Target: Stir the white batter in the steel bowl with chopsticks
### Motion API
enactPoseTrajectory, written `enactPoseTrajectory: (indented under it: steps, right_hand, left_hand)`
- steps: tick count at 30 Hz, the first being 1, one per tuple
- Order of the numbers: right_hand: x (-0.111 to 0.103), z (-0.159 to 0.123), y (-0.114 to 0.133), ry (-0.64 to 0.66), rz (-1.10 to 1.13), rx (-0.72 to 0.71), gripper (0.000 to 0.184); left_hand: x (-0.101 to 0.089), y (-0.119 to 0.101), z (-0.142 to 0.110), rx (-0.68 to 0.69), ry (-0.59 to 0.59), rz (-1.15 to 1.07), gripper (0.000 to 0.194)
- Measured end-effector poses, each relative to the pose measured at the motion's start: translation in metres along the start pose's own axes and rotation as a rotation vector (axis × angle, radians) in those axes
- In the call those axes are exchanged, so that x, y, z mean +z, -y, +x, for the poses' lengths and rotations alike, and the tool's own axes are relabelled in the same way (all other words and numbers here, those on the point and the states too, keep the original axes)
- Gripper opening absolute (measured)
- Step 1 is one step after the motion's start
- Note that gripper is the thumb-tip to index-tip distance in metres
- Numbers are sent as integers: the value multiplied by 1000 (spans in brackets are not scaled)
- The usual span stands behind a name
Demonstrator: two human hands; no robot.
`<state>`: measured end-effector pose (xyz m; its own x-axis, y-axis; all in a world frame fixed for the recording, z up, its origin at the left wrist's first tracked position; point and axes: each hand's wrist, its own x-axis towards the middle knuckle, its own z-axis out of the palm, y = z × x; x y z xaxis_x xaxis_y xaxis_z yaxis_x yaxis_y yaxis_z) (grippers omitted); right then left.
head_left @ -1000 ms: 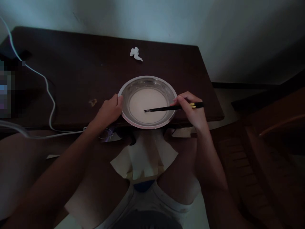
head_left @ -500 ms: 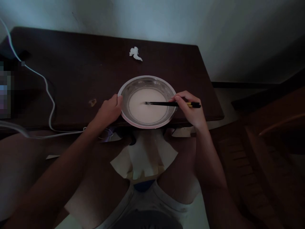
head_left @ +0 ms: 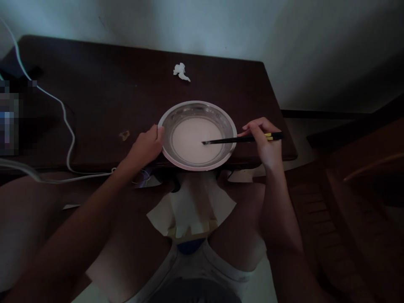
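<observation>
A round metal basin [head_left: 166, 120] stands at the front edge of a dark wooden table, partly filled with a milky white liquid [head_left: 189, 139]. My left hand [head_left: 147, 144] grips the basin's rim on the left side, fingers closed over it. Just off the right rim, my right hand [head_left: 265, 135] is closed around a pair of black chopsticks [head_left: 235, 140] with gold bands near their upper ends. The chopsticks lie almost level across the right rim, held together. Their whitened tips are over the liquid; whether they touch its surface I cannot tell.
Behind the basin lies a crumpled white tissue [head_left: 181, 72] on the dark table [head_left: 110, 92]. A small brownish scrap [head_left: 124, 135] is near my left wrist. A white cable [head_left: 65, 111] runs down the table's left side. Wooden furniture [head_left: 318, 210] stands to the right.
My right hand has moved right, away from the rim, drawing the chopstick tips from the middle of the liquid toward the right. My left hand still holds the basin.
</observation>
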<state>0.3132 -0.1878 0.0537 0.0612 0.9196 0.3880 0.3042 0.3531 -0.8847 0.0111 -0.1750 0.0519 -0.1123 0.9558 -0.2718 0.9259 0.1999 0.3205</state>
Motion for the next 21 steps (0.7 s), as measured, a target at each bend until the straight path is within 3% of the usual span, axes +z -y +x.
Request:
enactPoseTrajectory:
  steps: [3,6,12,15,18,21]
  right_hand:
    - [3,-2,0,76,45,35,35]
    - [8,-2,1,192,10,-25,29]
    - [-3,0,-1,-31,-26,-16,32]
    - [0,-1,-1,71,47,18,29]
    - [6,-2,1,196,24,-38,22]
    - [3,0,0,87,-26,-60,25]
  left_hand:
    - [0,0,1,0,-2,-8,39]
    - [0,0,0,-4,-5,-31,40]
    - [0,0,-1,-6,-11,-18,40]
    - [0,0,0,-21,-23,-34,38]
    - [-1,-2,-1,-33,-21,-44,37]
    - [-2,-2,-2,-31,-17,-56,36]
